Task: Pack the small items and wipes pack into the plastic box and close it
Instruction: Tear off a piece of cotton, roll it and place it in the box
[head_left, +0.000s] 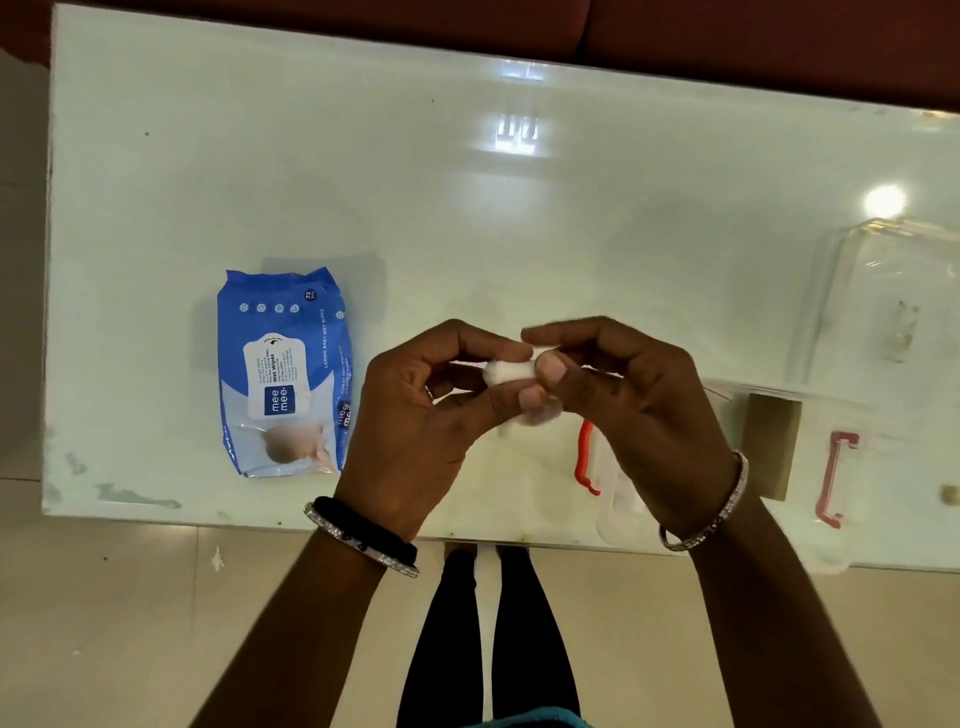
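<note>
Head cam: both hands, L (415, 415) & R (634, 410), pinch white cotton ball (506, 370) above table (363, 182).

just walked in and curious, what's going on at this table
A person is packing items. Both hands, left hand and right hand, hold a small white cotton piece between the fingertips above the glass table. The blue wet wipes pack lies unpacked at the left. The clear plastic box sits at the right, with a red-handled clear piece under the right hand.

The setting is appearing to be a home living area: a glossy glass-topped table (467, 208) is standing on beige floor tiles (130, 597), with red upholstered seating (727, 41) bordering it.
</note>
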